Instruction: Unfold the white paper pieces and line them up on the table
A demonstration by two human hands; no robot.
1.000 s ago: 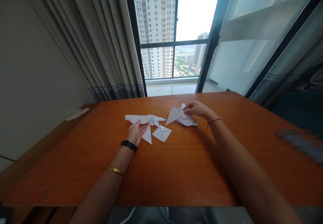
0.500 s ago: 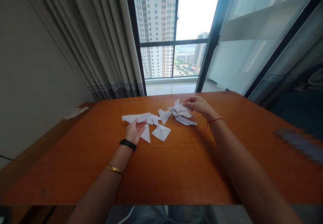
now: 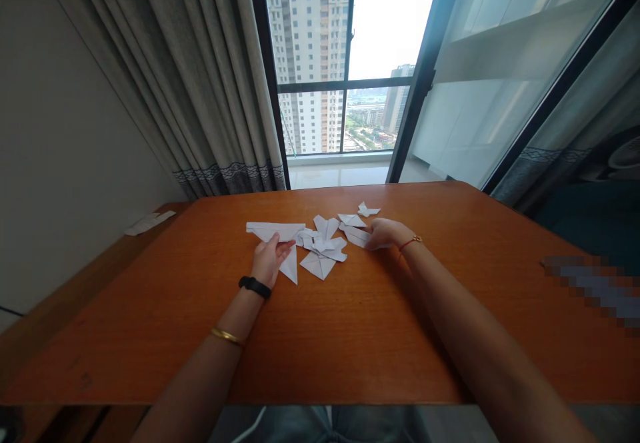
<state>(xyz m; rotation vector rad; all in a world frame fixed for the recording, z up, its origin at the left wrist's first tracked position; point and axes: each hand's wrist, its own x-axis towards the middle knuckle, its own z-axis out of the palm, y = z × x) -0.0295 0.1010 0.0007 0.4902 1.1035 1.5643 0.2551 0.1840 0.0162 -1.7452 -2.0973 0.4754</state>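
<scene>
My left hand point(image 3: 270, 255) is closed, its thumb and fingers on a long folded paper point(image 3: 276, 231) with a straight upper edge. A pointed white paper flap point(image 3: 290, 267) shows below it. To the right, my right hand point(image 3: 387, 234) pinches the near end of a narrow folded paper point(image 3: 356, 235); its fingertips are partly hidden. Between the hands, a many-layered folded paper point(image 3: 327, 247) lies over a square, envelope-like folded paper point(image 3: 319, 268). A heart-shaped folded paper point(image 3: 326, 226) is just behind them. Beyond my right hand are a flat folded paper point(image 3: 351, 220) and a small pointed one point(image 3: 369, 210).
The brown wooden table point(image 3: 310, 336) fills the foreground. Some pale paper point(image 3: 150, 223) lies on a ledge at the left. A grey curtain point(image 3: 220, 96) hangs behind, beside a window. A blurred-out object point(image 3: 595, 290) is at the right edge.
The layered folded paper has gone from the right pile onto the middle papers. My right hand has come nearer, now on the narrow folded paper. The left hand's paper has shifted slightly right.
</scene>
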